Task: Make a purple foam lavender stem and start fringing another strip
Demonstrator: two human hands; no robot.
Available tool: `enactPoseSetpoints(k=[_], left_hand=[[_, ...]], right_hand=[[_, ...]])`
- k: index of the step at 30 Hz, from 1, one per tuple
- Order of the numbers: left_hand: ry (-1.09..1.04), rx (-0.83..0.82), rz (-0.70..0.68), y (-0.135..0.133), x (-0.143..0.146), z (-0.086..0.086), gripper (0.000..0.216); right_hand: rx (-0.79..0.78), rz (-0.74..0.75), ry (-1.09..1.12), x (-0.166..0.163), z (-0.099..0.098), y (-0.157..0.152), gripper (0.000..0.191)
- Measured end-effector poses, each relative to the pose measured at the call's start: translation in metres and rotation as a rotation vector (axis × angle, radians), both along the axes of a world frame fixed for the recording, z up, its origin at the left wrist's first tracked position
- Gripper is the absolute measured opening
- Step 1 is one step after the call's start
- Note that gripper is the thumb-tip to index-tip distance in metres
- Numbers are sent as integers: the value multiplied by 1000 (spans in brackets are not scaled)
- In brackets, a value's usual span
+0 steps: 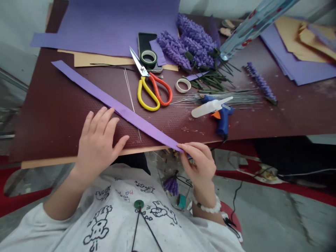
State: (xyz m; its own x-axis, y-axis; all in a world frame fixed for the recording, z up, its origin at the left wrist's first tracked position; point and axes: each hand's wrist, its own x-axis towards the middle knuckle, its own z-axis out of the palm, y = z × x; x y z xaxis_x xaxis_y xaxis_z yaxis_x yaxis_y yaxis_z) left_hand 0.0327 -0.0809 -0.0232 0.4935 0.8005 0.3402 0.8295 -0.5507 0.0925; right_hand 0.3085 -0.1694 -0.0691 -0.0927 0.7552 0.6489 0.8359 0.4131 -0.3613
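Pinching a paper strip (pixel 118 106), right hand (pixel 201 168); a clear container (pixel 183 190) holds paper lavender (pixel 171 185).

The end of the long purple paper strip (pixel 115 105) disappears under the fingers (pixel 193 149) of the right hand (pixel 202 171). A black smartphone (pixel 144 45) is partly covered by a purple paper scrap (pixel 157 52), and the picture's top edge cuts off a large purple paper sheet (pixel 105 24). Near that edge, small tan objects (pixel 227 28) are too small to identify.
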Motion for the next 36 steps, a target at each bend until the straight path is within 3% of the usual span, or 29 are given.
enactPoseSetpoints(k=[3,6,10,14,18,23,27,31,36], left_hand=[[45,-47,-8,13,-5,6,58],[121,-90,-111,23,-8,6,57],[149,-125,-254,22,-5,-1,56],[115,-144,-261,16,3,-5,59],[73,-167,-229,18,12,-4,60],[40,-176,-195,19,19,-5,58],[38,-210,-237,15,10,-3,52],[-19,-227,-257,15,-3,0,40],[-81,-224,-260,18,-3,0,28]], right_hand=[[-27,25,-114,7,2,-2,43],[-39,-4,-172,16,1,-1,34],[-9,-85,-173,35,-5,7,28],[-55,-167,-174,43,0,12,31],[8,-225,-41,12,21,15,39],[-141,-12,54,-56,41,47,34],[-341,23,-80,-89,34,85,25],[-313,-20,-85,-101,24,102,18],[-289,-12,-47,-106,22,100,20]])
